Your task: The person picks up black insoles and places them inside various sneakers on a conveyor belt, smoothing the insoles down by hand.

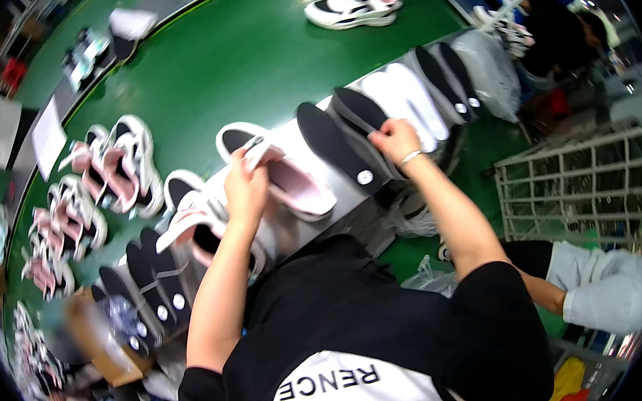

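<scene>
My left hand (247,187) is closed on the tongue and collar of a white sneaker (303,187) with a pink lining, tilted over the narrow grey ledge. My right hand (398,141) is closed, its fingertips pinching the edge of a black insole (359,110) in a stack. Another black insole (334,144) with a round white sticker lies to the left of that stack, beside the sneaker. White insoles (404,100) lie just beyond my right hand. Left of my left forearm stands a second pink-lined sneaker (193,223).
A green conveyor belt (219,59) curves beyond the ledge, carrying several pink-and-white sneakers (119,166) and a pair at the far side (355,7). More black insoles (159,278) lie at left. A white wire cart (578,183) and a person in light shorts (606,286) are at right.
</scene>
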The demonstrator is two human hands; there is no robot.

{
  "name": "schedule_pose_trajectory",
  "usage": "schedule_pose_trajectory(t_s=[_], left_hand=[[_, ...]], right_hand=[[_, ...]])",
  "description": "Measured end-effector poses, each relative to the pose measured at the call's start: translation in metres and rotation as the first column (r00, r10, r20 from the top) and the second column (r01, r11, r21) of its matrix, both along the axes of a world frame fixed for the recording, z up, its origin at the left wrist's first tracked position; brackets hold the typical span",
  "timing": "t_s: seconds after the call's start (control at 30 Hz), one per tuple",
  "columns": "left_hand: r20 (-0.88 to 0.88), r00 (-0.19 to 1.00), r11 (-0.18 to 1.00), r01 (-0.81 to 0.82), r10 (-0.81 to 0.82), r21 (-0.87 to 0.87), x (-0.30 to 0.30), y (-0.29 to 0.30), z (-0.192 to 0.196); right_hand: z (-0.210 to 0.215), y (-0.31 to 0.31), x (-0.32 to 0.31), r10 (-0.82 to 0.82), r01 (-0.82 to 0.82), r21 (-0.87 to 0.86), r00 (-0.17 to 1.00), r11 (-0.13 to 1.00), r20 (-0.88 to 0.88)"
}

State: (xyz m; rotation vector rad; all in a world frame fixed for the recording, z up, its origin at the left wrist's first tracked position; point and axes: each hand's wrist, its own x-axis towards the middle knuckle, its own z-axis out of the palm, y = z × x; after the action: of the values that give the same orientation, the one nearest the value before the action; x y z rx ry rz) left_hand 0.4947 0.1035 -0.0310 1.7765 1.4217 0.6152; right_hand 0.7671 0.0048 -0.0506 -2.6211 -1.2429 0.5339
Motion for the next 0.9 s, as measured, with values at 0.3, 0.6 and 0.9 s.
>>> schedule_pose_trajectory(t_s=[0.3, 0.6, 0.9], left_hand=[[-0.137, 0.991, 1.000, 0.003, 0.001, 0.029, -0.005, -0.009, 0.003], [-0.185, 0.981, 0.999, 0.050, -0.053, -0.020, -0.011, -0.018, 0.006], [0.039, 0.987, 0.987, 0.156, -0.155, -0.026, -0.010, -0.033, 0.002]], right_hand=[[0.104, 0.002, -0.081, -0.023, -0.291, -0.158, 0.419, 0.943, -0.908], [0.105, -0.002, -0.085, 0.797, -0.663, 0.554, 0.109, 0.503, -0.594], [0.041, 0.005, -0.173, 0.447, -0.457, -0.048, 0.882, 0.888, -0.148]])
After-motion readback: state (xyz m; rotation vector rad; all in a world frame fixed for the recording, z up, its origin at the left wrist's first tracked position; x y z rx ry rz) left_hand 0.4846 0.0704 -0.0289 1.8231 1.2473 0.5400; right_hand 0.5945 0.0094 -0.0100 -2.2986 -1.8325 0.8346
